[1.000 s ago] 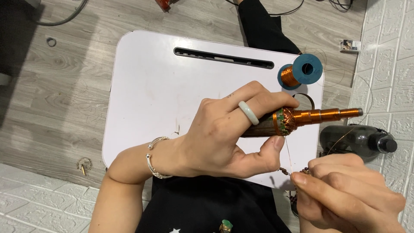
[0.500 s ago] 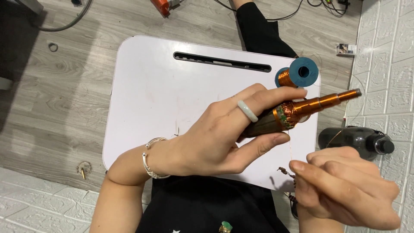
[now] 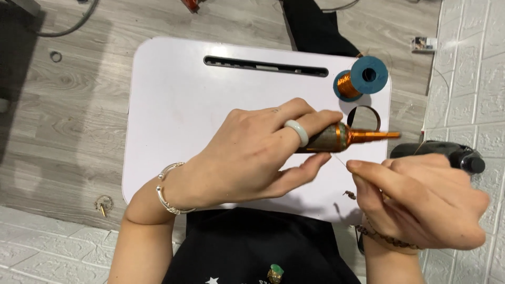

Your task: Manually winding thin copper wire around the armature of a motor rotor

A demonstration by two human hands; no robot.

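Note:
My left hand, with a pale ring and a silver bracelet, grips an orange rod-shaped tool with a dark wound body, held level over the white lap table with its thin tip pointing right. My right hand sits just below the tip, thumb and forefinger pinched on a thin copper wire that runs up to the tool's body. A blue spool of copper wire lies on the table behind the tool.
A dark ring lies on the table by the spool. A black cylindrical tool rests at the table's right edge, partly behind my right hand. A slot runs along the table's far side. Wooden floor on the left, white tiles on the right.
The tool has swung from tip-up to level. My right hand has risen from below the table edge toward the tool's tip, now pinching the wire.

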